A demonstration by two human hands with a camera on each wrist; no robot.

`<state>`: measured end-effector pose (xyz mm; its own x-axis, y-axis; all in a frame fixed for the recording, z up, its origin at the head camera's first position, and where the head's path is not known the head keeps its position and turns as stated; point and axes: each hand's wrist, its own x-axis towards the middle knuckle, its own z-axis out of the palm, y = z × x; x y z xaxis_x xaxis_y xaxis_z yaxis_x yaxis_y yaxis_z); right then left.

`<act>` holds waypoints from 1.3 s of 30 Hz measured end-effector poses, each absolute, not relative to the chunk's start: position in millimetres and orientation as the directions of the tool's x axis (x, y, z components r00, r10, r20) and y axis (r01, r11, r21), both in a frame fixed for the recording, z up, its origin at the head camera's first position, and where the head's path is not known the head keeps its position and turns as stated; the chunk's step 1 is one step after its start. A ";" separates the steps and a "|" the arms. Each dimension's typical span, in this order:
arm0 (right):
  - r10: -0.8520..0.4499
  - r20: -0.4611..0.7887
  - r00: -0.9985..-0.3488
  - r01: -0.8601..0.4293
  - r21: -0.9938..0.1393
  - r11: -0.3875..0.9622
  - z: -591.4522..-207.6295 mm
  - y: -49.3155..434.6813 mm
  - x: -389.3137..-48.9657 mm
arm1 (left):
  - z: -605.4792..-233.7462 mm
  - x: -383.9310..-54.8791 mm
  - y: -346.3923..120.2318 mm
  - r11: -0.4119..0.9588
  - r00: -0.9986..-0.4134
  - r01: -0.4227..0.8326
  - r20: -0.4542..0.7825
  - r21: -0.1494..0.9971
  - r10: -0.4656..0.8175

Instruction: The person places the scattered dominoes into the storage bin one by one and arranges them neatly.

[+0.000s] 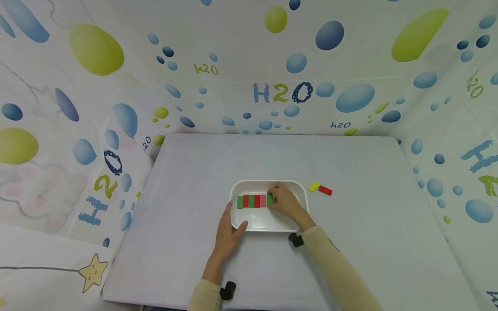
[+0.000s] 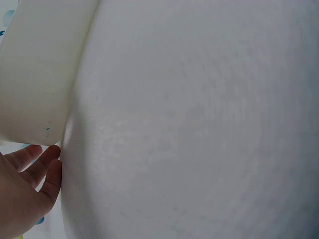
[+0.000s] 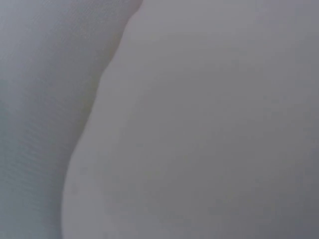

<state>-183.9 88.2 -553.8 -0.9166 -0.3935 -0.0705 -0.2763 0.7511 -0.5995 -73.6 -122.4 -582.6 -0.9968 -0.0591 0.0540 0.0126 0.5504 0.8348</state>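
A white tray [image 1: 272, 222] lies on the table, holding a row of small rectangular blocks in green, red and pink [image 1: 262, 201]. The right hand [image 1: 287, 202] reaches in over the tray's right side and pinches a green block [image 1: 269, 198] just right of the pink one, with a narrow gap between them. At the tray's near left corner rests the left hand [image 1: 227, 233], its thumb by the front rim and its fingers along the left side. In the left wrist view, this hand's fingers [image 2: 54, 181] touch the tray's outer wall [image 2: 40, 99]. The right wrist view shows only blurred pale surfaces.
A yellow block [image 1: 314, 186] and a red block [image 1: 325, 190] lie on the white-covered table [image 1: 186, 216], right of the tray. Black wrist-worn devices [image 1: 228, 290] are on both arms. Printed sheets [image 1: 241, 52] hang behind and at the sides.
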 end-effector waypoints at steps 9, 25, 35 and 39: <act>-0.388 -0.075 -0.919 -0.268 -0.604 0.751 -556.3 87.1 -183.1 | -583.4 -73.8 -122.8 0.542 -0.997 0.014 0.054 0.840 -0.057; -0.372 -0.084 -0.924 -0.247 -0.610 0.753 -562.2 83.6 -183.3 | -584.9 -73.5 -122.8 0.543 -0.997 0.018 0.059 0.839 -0.058; -0.379 -0.079 -0.922 -0.261 -0.596 0.759 -564.7 82.7 -184.0 | -583.9 -74.2 -122.3 0.553 -0.996 0.019 0.064 0.833 -0.062; -0.385 -0.081 -0.919 -0.265 -0.597 0.757 -564.9 82.6 -184.0 | -583.8 -74.2 -122.2 0.555 -0.996 0.018 0.064 0.832 -0.063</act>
